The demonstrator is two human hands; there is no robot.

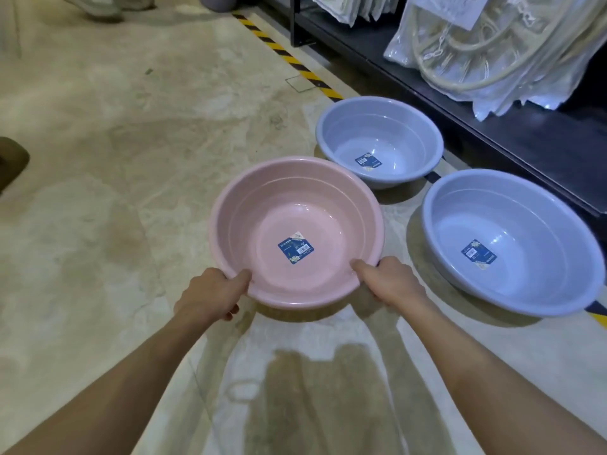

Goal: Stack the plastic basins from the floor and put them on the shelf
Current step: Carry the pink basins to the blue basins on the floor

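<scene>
A pink plastic basin (262, 205) with a blue label inside is in the centre, over the floor. My left hand (213, 295) grips its near rim on the left, thumb inside. My right hand (391, 282) grips the near rim on the right, thumb inside too. Two pale blue basins stand on the floor to the right: a smaller far one (377, 133) and a larger near one (512, 224), each with a label. The dark shelf (492, 133) runs along the right, its low board just beyond the blue basins.
Plastic-wrapped goods (492, 50) sit on the shelf board. Yellow-black hazard tape (289, 57) marks the floor along the shelf. Someone's shoe (101, 4) is at the top left. A dark object (13, 162) pokes in at the left edge.
</scene>
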